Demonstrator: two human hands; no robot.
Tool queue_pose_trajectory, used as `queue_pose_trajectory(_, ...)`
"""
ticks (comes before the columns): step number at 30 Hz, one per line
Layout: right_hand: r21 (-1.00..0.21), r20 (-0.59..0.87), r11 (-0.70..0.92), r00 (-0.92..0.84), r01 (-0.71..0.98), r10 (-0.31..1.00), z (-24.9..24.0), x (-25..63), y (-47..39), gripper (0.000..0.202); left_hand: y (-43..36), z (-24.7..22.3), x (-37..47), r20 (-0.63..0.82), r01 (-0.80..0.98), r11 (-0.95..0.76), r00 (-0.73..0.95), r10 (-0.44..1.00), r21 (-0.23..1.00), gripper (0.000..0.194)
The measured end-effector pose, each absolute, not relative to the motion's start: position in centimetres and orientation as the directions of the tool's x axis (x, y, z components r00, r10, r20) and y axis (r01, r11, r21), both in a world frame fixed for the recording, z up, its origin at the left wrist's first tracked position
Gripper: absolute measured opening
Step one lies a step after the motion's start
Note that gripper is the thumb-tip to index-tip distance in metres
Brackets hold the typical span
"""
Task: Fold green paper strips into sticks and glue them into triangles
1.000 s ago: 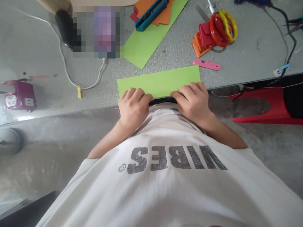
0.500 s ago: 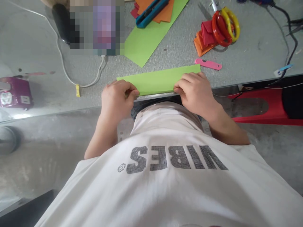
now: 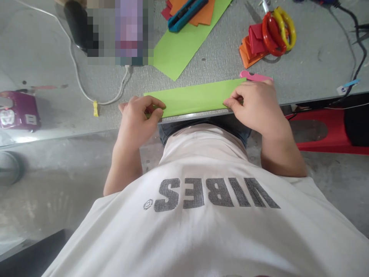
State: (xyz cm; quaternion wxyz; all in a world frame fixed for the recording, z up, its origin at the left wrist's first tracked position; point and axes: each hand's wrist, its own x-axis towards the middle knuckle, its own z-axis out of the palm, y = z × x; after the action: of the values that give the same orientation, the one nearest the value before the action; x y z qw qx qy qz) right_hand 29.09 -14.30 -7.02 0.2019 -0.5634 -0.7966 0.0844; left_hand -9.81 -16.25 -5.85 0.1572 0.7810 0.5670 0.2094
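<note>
A long strip of light green paper (image 3: 193, 96) lies along the front edge of the grey table, its near edge turned up in a narrow fold. My left hand (image 3: 141, 115) pinches the strip's left end between thumb and fingers. At the other end, my right hand (image 3: 255, 102) is closed on the near right corner, thumb against forefinger. Just behind that hand is a pink folding knife (image 3: 250, 75), partly covered by it. Farther back rests a second green sheet (image 3: 178, 54).
A teal box cutter (image 3: 187, 15) lies on orange paper (image 3: 206, 17). Scissors with red and yellow handles (image 3: 278, 32) rest on folded red and orange paper (image 3: 249, 54). A white cable (image 3: 76, 73), a purple box (image 3: 21, 111) and a red chair (image 3: 325, 134) are around.
My right hand has slid to the right along the near edge and now partly hides the pink knife. My left hand has shifted slightly left.
</note>
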Motion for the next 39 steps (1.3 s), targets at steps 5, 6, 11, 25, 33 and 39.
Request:
queue_pose_trajectory(5,-0.319,0.163,0.270,-0.228,0.908,0.960,-6.9,29.8,-14.2,0.041,-16.6,-5.3,-8.8,0.079,0.809,-0.142,0.118,0.990,0.570,0.017)
queue_pose_trajectory(6,-0.314,0.162,0.260,-0.218,0.913,0.962,-6.9,29.8,-14.2,0.042,-16.6,-5.3,-8.9,0.085,0.807,-0.154,0.128,0.988,0.571,0.018)
queue_pose_trajectory(11,-0.347,0.251,0.310,-0.231,0.885,0.940,-7.0,30.6,-14.4,0.048,-16.8,-5.8,-9.4,0.128,0.816,-0.208,0.165,0.978,0.540,0.019)
queue_pose_trajectory(25,-0.298,0.287,0.384,-0.302,0.874,0.909,-7.2,31.4,-15.2,0.038,-16.5,-6.2,-10.4,0.137,0.779,-0.285,0.252,0.958,0.559,0.023)
queue_pose_trajectory(33,-0.307,0.379,0.392,-0.266,0.867,0.886,-9.0,32.5,-15.3,0.051,-17.3,-6.4,-10.1,0.240,0.794,-0.305,0.206,0.949,0.526,0.029)
queue_pose_trajectory(39,-0.252,0.482,0.468,-0.310,0.847,0.820,-11.9,33.4,-16.4,0.055,-17.4,-7.8,-11.1,0.361,0.759,-0.536,0.414,0.836,0.370,0.029)
